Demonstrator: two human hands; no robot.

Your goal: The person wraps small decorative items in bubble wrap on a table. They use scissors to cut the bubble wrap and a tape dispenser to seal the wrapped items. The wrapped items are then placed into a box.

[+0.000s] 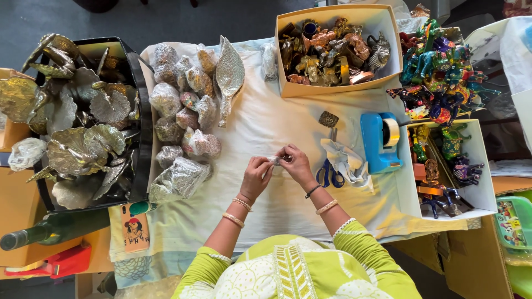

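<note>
A: While both hands meet over the middle of the table [266,133], note the grip: left hand [256,176] and right hand [296,165] each pinch narrowly, thumb against fingertips, on one small clear wrap piece [275,160] stretched between them. It hangs just above the white cloth [260,210], not resting on it.

B: Handling estimate?

A: Judged very light, thin and limp, probably film or tape; glossy, so likely slippery or clingy. It would crease or stick to itself if slackened. Best held at its two opposite ends, as now, kept taut. Whether a small object sits inside is too small to tell.

B: Surroundings, working outward?

A: Just right of the right hand: blue-handled scissors [329,173] beside a crumpled pale cloth [346,160], then a blue tape dispenser [381,141]. Toward the far edge, an open beige box [338,88] of small metal figurines. At the far right corner, a heap of brightly painted animal figures [438,72]; below it a white box [482,191] holding more. Left of the hands, a cluster of film-wrapped items [183,133] and one silver leaf-shaped dish [230,75]. At the left edge, a black bin [145,127] of brass leaf trays, with a green bottle [52,230] lying near the near-left corner.
</note>
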